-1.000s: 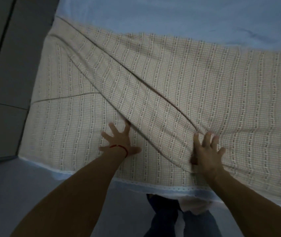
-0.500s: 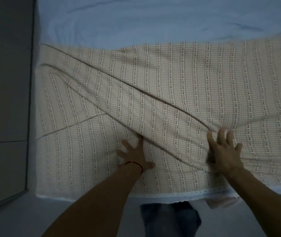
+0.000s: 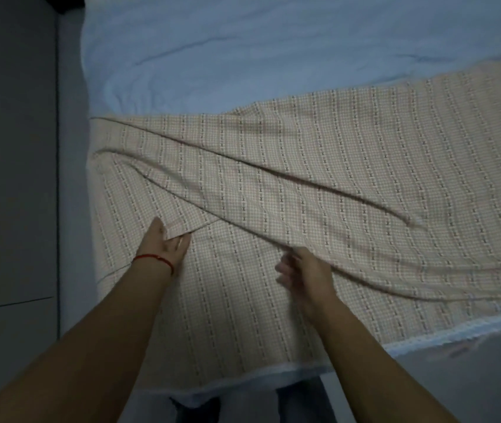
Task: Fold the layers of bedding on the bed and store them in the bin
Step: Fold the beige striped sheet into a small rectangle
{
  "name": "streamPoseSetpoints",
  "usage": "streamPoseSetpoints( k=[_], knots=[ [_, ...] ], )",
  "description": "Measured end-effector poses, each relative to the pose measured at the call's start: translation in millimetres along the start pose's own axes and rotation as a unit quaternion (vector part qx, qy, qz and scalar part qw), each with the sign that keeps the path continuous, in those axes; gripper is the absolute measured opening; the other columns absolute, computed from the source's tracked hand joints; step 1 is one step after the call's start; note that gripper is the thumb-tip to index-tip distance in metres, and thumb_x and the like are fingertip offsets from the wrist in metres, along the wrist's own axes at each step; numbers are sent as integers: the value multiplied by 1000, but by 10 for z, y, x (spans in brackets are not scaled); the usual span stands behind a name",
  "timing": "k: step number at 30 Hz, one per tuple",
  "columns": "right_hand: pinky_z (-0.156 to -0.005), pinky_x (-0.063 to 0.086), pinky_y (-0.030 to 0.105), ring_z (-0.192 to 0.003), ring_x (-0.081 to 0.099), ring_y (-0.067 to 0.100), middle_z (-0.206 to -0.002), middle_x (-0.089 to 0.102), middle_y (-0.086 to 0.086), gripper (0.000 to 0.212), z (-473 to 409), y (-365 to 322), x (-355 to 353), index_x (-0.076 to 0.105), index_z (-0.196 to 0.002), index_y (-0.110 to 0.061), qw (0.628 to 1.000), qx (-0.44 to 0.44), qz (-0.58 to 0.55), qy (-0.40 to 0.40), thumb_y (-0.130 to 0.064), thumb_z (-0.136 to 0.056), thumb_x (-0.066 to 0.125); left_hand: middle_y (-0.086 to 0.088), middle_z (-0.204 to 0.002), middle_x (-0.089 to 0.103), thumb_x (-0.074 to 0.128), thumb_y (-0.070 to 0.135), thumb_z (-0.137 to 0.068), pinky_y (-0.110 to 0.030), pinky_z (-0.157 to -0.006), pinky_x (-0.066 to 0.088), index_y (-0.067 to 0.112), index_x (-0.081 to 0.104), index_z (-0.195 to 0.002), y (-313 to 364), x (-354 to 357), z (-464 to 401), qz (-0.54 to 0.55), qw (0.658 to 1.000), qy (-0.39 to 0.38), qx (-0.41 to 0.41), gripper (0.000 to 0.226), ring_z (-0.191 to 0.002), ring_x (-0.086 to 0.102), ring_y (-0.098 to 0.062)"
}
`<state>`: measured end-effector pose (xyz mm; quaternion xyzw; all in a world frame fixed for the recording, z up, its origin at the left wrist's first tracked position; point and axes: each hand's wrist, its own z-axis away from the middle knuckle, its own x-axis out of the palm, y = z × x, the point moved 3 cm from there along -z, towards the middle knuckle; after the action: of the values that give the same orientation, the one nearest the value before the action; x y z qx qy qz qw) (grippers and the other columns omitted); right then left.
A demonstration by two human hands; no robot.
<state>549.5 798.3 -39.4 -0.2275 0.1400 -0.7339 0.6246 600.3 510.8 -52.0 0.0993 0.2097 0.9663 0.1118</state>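
Early in the fold: one bedding layer half-doubled, nothing stored yet

The checked sheet (image 3: 319, 184), a thin beige weave with darker dotted stripes and a pale lace hem along the near edge, lies across the near part of the bed, over the smooth light-blue under-sheet (image 3: 243, 50) that is bare farther up. An upper ply crosses it in a slack diagonal with soft ridges, so the fold looks uneven and unfinished, I judge; the blue layer is untouched and no bin is in view. The left hand (image 3: 165, 242), with a red cord at the wrist, has its fingers tucked under the ply's edge, thumb on top, seemingly pinching it. The right hand (image 3: 304, 264) curls its fingers at a raised crease, seemingly gripping it, though blur hides the tips
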Motion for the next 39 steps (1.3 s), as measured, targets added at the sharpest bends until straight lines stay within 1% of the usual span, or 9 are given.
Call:
streamPoseSetpoints(
  k=[5, 10, 13, 20, 25, 27, 29, 33, 39],
  knots=[
    [-85, 62, 41, -108, 71, 25, -123, 71, 11, 33, -187, -96, 10, 63, -122, -8, 966, -5, -255, 41, -8, -90, 69, 1, -111, 67, 51, 23, -105, -39, -103, 48, 15, 60, -96, 115, -299, 16, 35, 999, 6, 13, 16, -129, 56, -20],
    [-106, 49, 51, -121, 64, 28, -122, 68, 9, 12, 97, 51, 119, 61, -96, -12, 945, -17, -326, 0, -17, -89, 70, -4, -103, 75, 54, 20, -103, -42, -104, 50, 12, 67, -105, 352, -1048, 324, 63, 996, -31, 46, 16, -115, 64, -19],
    [-110, 46, 52, -125, 62, 34, -131, 66, 18, 25, 251, 158, 92, 63, -113, -4, 943, -25, -333, -3, -15, -91, 68, -8, -113, 75, 55, 18, -102, -45, -105, 49, 11, 67, -115, 544, -1547, 354, 45, 996, -44, 55, 20, -119, 64, -24],
    [-68, 64, 34, -103, 70, 26, -125, 68, 12, 45, 769, 533, -76, 54, -137, 0, 955, -130, -196, 182, -5, -95, 69, -5, -133, 66, 55, 29, -102, -39, -100, 53, 16, 61, -136, 178, -2446, 594, 11, 996, -83, 14, 37, -126, 59, -21],
    [-59, 61, 29, -92, 71, 21, -111, 70, 9, 36, 967, 910, -368, 57, -128, 0, 953, -119, -180, 214, -2, -94, 69, 12, -104, 74, 62, 85, -69, -58, -113, 34, 52, 77, -87, -252, -2949, 691, -140, 987, -76, 4, 41, -103, 66, -1],
    [-66, 63, 37, -94, 70, 26, -114, 70, 12, 36, 892, 1105, -476, 58, -130, 3, 958, -75, -167, 222, -1, -95, 67, 6, -132, 66, 44, 63, -97, -46, -125, 15, 35, 79, -106, -400, -2825, 688, -5, 981, -184, -57, 46, -115, 60, 4],
    [-74, 62, 44, -95, 71, 28, -113, 72, 13, 31, 851, 1208, -530, 61, -127, 3, 963, -65, -145, 217, -2, -97, 65, 4, -146, 54, 34, 43, -108, -30, -120, 26, 23, 62, -134, -438, -2780, 681, 87, 982, -144, -86, 43, -128, 54, -9],
    [-74, 61, 34, -88, 74, 20, -108, 75, 10, 9, 982, 1214, -601, 68, -105, -2, 961, -144, -105, 210, -8, -98, 66, -2, -123, 72, 44, 29, -109, -36, -102, 53, 16, 75, -117, -352, -2868, 768, 91, 990, -103, -21, 35, -113, 68, -21],
    [-84, 63, 36, -103, 72, 22, -115, 75, 8, 22, 1138, 1476, -768, 66, -121, -2, 963, -136, -129, 192, -6, -99, 64, -4, -126, 70, 49, 26, -106, -34, -108, 44, 14, 83, -94, -622, -3240, 784, 101, 992, -48, -65, 38, -118, 63, -18]
  ],
)
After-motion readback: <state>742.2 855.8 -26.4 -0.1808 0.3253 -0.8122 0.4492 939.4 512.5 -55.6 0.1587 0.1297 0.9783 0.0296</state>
